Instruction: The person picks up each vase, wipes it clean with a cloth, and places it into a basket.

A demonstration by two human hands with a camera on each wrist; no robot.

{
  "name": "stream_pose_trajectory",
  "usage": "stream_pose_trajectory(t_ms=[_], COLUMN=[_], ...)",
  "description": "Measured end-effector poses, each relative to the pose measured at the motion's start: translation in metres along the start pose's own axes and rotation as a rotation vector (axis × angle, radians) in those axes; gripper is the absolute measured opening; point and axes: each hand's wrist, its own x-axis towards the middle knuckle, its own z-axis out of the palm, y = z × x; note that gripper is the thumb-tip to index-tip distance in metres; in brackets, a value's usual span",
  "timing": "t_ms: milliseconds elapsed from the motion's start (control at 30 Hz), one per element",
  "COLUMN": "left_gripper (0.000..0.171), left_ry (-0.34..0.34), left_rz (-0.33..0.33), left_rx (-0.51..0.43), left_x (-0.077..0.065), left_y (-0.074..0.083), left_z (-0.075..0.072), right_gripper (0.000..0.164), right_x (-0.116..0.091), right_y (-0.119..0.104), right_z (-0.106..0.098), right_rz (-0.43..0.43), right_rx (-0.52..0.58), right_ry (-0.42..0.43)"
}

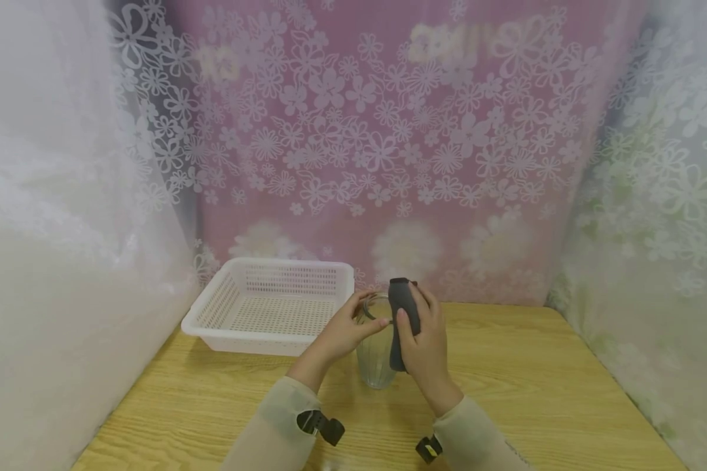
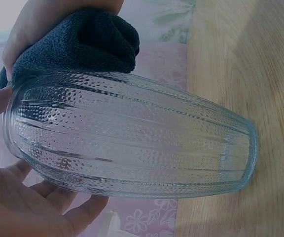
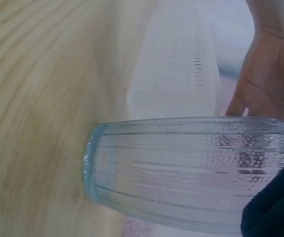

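A clear ribbed glass vase [image 1: 376, 363] with a dotted texture is upright over the tabletop, its narrower base down; whether the base touches the wood is hard to tell. My left hand [image 1: 343, 330] grips it at the rim, thumb on the near side and fingers round the left side, as the left wrist view shows on the glass [image 2: 142, 138]. In my right hand [image 1: 427, 350] is a dark grey towel [image 1: 403, 304], held against the right side of the vase near the rim. The right wrist view has part of the towel [image 3: 275, 202] over the glass.
A white perforated plastic basket [image 1: 244, 343] sits at the back left of the wooden table [image 1: 518, 386], close to my left hand. Flower-patterned curtains [image 1: 383, 150] hang behind and along both sides.
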Motion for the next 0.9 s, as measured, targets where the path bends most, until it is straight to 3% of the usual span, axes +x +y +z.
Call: stream_pose_trajectory(t_ms=[333,900], left_gripper=[0.075,0.074], left_ry=[0.009,0.010], left_rz=[-0.005,0.008], left_rx=[-0.009,-0.016], left_x=[0.000,0.000], left_y=[-0.001,-0.001], left_z=[0.001,0.001], right_gripper=[0.050,0.051], right_x=[-0.009,-0.021], right_y=[0.011,0.018], right_z=[0.006,0.010], right_rz=[0.001,0.151], right_rx=[0.067,0.173], right_ry=[0.066,0.060])
